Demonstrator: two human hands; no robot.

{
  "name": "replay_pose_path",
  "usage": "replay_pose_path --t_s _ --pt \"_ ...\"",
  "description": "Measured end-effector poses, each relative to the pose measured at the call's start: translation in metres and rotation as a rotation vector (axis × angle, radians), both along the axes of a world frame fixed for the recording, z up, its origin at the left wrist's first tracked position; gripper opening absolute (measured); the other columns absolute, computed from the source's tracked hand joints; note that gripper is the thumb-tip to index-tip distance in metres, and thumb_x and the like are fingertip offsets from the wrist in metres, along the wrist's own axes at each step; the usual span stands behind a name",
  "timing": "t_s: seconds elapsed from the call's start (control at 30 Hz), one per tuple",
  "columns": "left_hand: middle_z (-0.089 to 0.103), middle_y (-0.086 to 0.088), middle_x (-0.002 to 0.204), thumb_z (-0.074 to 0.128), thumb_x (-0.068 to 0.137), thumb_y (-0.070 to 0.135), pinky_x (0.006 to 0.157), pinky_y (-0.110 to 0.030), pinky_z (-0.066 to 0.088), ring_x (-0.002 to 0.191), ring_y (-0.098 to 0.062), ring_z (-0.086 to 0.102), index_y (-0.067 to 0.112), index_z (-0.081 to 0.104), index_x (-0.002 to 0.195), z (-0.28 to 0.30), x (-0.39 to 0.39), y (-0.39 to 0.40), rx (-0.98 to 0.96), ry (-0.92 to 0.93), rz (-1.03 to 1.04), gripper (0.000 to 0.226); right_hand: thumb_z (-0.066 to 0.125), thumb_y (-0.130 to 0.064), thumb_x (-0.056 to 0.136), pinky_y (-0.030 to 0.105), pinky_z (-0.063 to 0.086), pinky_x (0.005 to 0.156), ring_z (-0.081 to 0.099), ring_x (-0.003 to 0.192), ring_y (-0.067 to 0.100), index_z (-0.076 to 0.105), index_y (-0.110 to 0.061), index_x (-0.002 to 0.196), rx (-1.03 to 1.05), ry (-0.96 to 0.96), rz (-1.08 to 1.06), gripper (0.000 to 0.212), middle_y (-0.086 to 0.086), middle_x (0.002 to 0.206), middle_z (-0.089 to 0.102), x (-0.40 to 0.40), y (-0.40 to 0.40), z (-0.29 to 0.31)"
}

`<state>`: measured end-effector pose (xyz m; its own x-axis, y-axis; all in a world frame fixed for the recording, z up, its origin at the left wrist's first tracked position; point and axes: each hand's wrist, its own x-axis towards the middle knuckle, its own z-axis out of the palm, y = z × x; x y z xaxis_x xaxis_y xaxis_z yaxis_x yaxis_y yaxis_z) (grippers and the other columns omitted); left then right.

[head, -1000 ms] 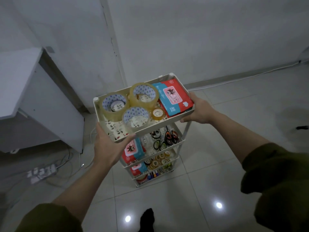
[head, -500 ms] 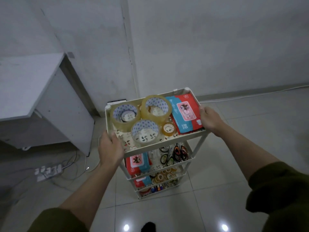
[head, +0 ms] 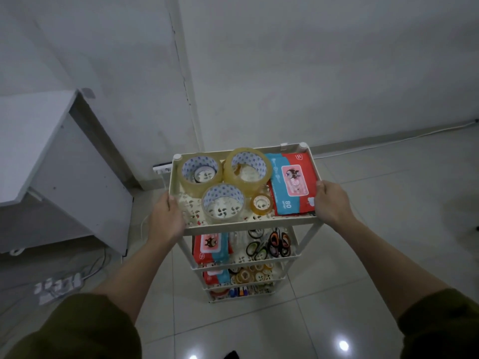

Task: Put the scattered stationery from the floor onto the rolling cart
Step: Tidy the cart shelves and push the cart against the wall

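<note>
A cream rolling cart (head: 248, 226) with several shelves stands on the tiled floor by the wall corner. My left hand (head: 166, 221) grips the top shelf's left rim and my right hand (head: 333, 203) grips its right rim. The top shelf holds three large clear tape rolls (head: 248, 170), a small tape roll (head: 261, 203) and a red and blue wipes pack (head: 293, 185). Lower shelves carry another wipes pack (head: 211, 246), scissors (head: 269, 246), small tape rolls (head: 250, 274) and pens (head: 239, 292).
A white cabinet (head: 64, 172) stands at the left, close to the cart. A power strip (head: 58, 283) with cables lies on the floor below it. A cable runs along the baseboard (head: 388, 139) at the right. Glossy tile floor (head: 363, 255) stretches right and toward me.
The cart has moved away from me toward the wall corner, and its top shelf now sits level. Both hands have stayed on the shelf's side rims.
</note>
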<state>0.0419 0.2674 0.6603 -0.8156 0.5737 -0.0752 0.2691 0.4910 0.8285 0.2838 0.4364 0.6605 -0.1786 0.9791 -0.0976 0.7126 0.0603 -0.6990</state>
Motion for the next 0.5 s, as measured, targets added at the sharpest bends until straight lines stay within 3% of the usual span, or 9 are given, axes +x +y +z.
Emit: replay_pose_path --t_s 0.1,0.23,0.3,0.4,0.5 --pt "0.054 -0.01 0.096 0.026 0.101 0.023 0.071 -0.032 0.04 0.087 -0.021 0.052 0.006 0.054 0.106 -0.001 -0.01 0.011 -0.003 0.012 -0.035 0.033 0.029 -0.03 0.101 0.02 0.042 0.061 0.053 0.086 0.017 0.054 -0.002 0.114 -0.016 0.032 -0.036 0.04 0.013 0.107 0.062 -0.002 0.001 -0.001" --pt "0.055 -0.009 0.093 0.026 0.101 0.023 0.062 -0.028 0.04 0.077 -0.017 0.052 0.009 0.053 0.099 0.002 -0.017 0.025 0.01 0.013 -0.065 0.03 0.03 -0.031 0.1 0.03 0.048 0.076 0.056 0.087 0.018 0.053 -0.003 0.116 -0.033 0.074 -0.073 0.039 0.015 0.112 0.063 -0.007 0.009 0.002" --pt "0.056 -0.011 0.095 0.027 0.101 0.022 0.059 -0.026 0.038 0.081 -0.018 0.052 0.004 0.056 0.103 0.002 -0.022 0.031 0.012 0.02 -0.076 0.034 0.031 -0.031 0.1 0.03 0.048 0.074 0.057 0.087 0.019 0.054 -0.003 0.116 -0.03 0.091 -0.072 0.039 0.016 0.111 0.064 -0.008 0.013 0.002" --pt "0.056 -0.007 0.092 0.027 0.101 0.023 0.053 -0.02 0.034 0.07 -0.01 0.05 0.007 0.056 0.102 0.004 -0.028 0.041 -0.001 0.039 -0.106 0.033 0.033 -0.03 0.1 0.029 0.048 0.074 0.06 0.09 0.021 0.054 -0.003 0.117 -0.034 0.125 -0.09 0.039 0.016 0.113 0.064 -0.01 0.016 0.002" --pt "0.058 -0.006 0.09 0.028 0.101 0.025 0.057 -0.024 0.042 0.076 -0.014 0.056 0.01 0.056 0.103 0.004 -0.036 0.053 0.013 0.017 -0.151 0.032 0.034 -0.031 0.099 0.023 0.048 0.067 0.061 0.089 0.02 0.054 -0.004 0.118 -0.051 0.157 -0.112 0.039 0.014 0.113 0.064 -0.013 0.02 0.001"
